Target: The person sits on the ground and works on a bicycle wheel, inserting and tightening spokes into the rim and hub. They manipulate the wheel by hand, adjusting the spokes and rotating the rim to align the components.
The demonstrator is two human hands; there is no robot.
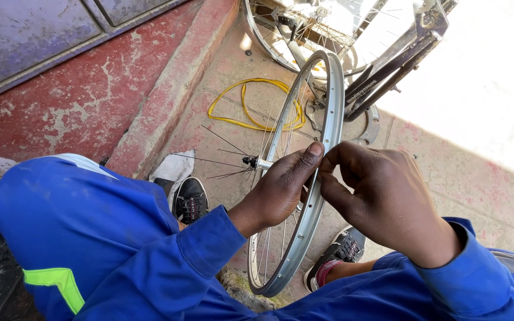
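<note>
Standing upright between both hands is a silver spoked bicycle wheel rim (322, 119). The left hand (281, 187) grips it; the right hand (382, 196) pinches its edge.

Packages, signs, screens: you have none in view.
Label: you see pale lettering on the dark bicycle frame tube (382, 80), upper right.
</note>
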